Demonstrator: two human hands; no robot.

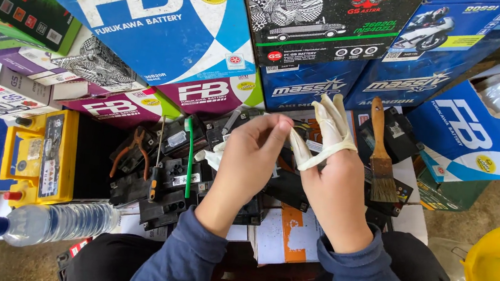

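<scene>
pulling white glove (pixel 325 133) onto right hand (pixel 334 193), only fingertips in; left hand (pixel 251 159) pinching cuff shut. next likely needs cuff drawn toward wrist. brush (pixel 381 154), black batteries (pixel 165 181) beneath.

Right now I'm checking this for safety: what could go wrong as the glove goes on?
1. The thin white glove covers only the right hand's fingers, stretched taut by the left hand's grip; it may tear.
2. Both hands hover over the batteries bare, so skin might touch residue.
3. The brush lies just beside the right hand; a jerk could knock it off.
</scene>
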